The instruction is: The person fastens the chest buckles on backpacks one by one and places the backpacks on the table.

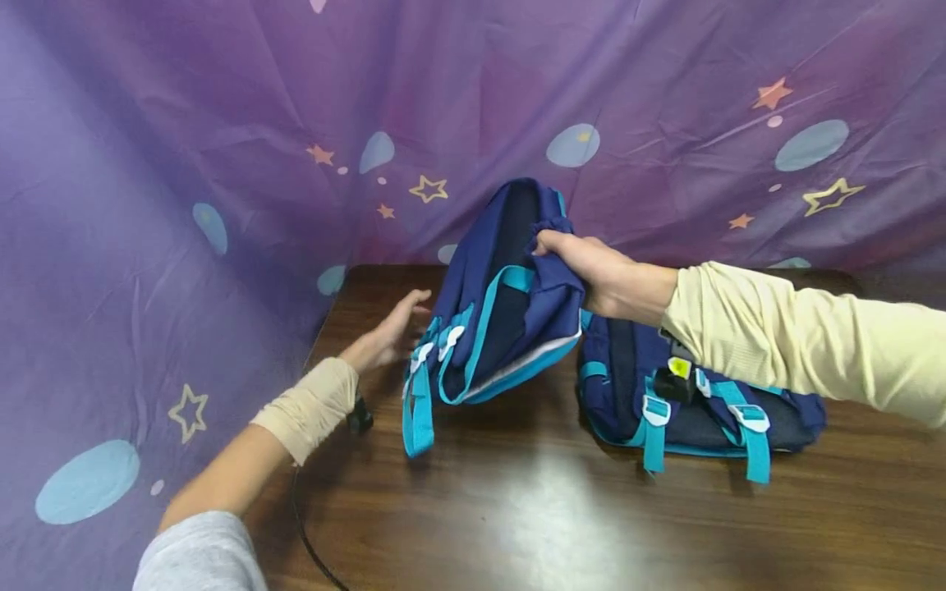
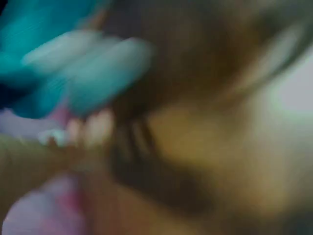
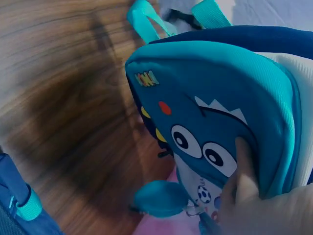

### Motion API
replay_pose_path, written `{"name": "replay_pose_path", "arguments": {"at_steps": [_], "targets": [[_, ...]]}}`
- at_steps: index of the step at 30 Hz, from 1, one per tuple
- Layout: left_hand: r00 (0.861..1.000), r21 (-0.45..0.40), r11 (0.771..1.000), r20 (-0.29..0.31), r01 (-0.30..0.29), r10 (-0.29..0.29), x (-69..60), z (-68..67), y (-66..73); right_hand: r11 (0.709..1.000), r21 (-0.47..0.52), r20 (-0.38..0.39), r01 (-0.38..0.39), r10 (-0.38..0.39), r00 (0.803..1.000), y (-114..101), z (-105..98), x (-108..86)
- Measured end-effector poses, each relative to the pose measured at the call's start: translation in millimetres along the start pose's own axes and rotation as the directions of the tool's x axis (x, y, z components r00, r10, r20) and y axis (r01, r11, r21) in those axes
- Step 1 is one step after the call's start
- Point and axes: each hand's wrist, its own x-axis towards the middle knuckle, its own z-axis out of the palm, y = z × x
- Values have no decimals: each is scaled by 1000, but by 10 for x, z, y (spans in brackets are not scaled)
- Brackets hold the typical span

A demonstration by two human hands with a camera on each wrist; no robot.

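Note:
A navy and teal backpack [image 1: 480, 304] is held up off the table, tilted, its strap side showing in the head view. My right hand [image 1: 599, 275] grips it by its upper right side. In the right wrist view its front [image 3: 220, 112] shows a cartoon face with eyes and white teeth, with the right fingers [image 3: 244, 171] against it. My left hand [image 1: 395, 328] is just left of the backpack's straps, fingers extended; contact cannot be told. The left wrist view is heavily blurred, with teal straps [image 2: 102, 68] at the upper left.
A second navy and teal backpack [image 1: 702, 410] lies on the wooden table [image 1: 458, 509] at the right, beneath the right forearm. A black cable [image 1: 306, 533] runs along the table's left side. A purple curtain [image 1: 259, 123] with stars hangs behind and to the left.

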Motion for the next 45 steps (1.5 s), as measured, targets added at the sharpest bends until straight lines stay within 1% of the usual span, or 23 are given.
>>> {"name": "replay_pose_path", "arguments": {"at_steps": [1, 2, 3, 4, 5, 6, 7, 9, 11, 13, 15, 17, 20, 22, 24, 26, 29, 32, 33, 37, 41, 45], "targets": [[998, -104, 994, 68, 24, -17, 25, 20, -128, 1000, 10, 3, -4, 4, 1000, 2, -7, -3], [990, -211, 976, 136, 48, -19, 39, 49, -230, 1000, 9, 6, -7, 7, 1000, 5, -17, -7], [978, -309, 948, 208, 70, -5, 38, 77, -300, 1000, 14, 15, -11, 11, 1000, 11, -29, -10], [964, -394, 915, 264, 90, 19, 22, 103, -340, 1000, 18, 23, -15, 15, 1000, 16, -43, -13], [952, -444, 890, 304, 102, 43, -3, 124, -354, 1000, 20, 37, -21, 20, 999, 23, -59, -13], [943, -480, 872, 325, 98, 73, -35, 136, -347, 999, 28, 56, -26, 25, 998, 33, -78, -10], [939, -505, 859, 330, 88, 98, -71, 144, -325, 999, 36, 77, -31, 29, 997, 46, -98, -7], [939, -512, 857, 320, 58, 128, -146, 134, -255, 998, 51, 132, -47, 40, 990, 83, -145, 11], [944, -490, 871, 299, 24, 142, -216, 104, -172, 997, 44, 185, -61, 52, 981, 133, -198, 37], [948, -441, 897, 282, -7, 145, -264, 72, -98, 997, 11, 223, -73, 69, 972, 202, -251, 66], [953, -389, 921, 270, -22, 136, -287, 38, -40, 996, -28, 242, -88, 92, 966, 286, -300, 106], [964, -321, 946, 236, -41, 122, -298, -2, -5, 993, -79, 249, -92, 110, 962, 376, -338, 138], [982, -243, 969, 165, -47, 89, -291, -39, 0, 986, -117, 213, -116, 139, 967, 531, -365, 202], [990, -195, 979, 121, -53, 78, -275, -46, -18, 983, -130, 175, -130, 152, 973, 637, -368, 243], [994, -147, 987, 75, -69, 81, -273, -37, -39, 982, -123, 121, -146, 160, 980, 745, -361, 286], [996, -101, 991, 36, -82, 86, -277, -29, -69, 980, -116, 81, -161, 171, 982, 844, -349, 320], [994, -39, 994, -30, -106, 105, -273, -42, -139, 979, -116, 52, -166, 173, 984, 964, -327, 364], [992, 22, 994, -71, -107, 108, -245, -59, -220, 977, -137, 32, -163, 169, 985, 1077, -318, 421], [991, 40, 994, -76, -106, 108, -231, -62, -245, 977, -142, 30, -159, 165, 986, 1119, -315, 444], [989, 125, 988, -112, -86, 100, -163, -73, -348, 970, -183, -20, -163, 162, 987, 1302, -299, 549], [984, 164, 983, -147, -78, 103, -92, -59, -446, 951, -263, -80, -164, 148, 986, 1436, -287, 634], [974, 173, 979, -183, -104, 136, -18, -47, -532, 935, -330, -147, -133, 89, 985, 1516, -277, 725]]}}
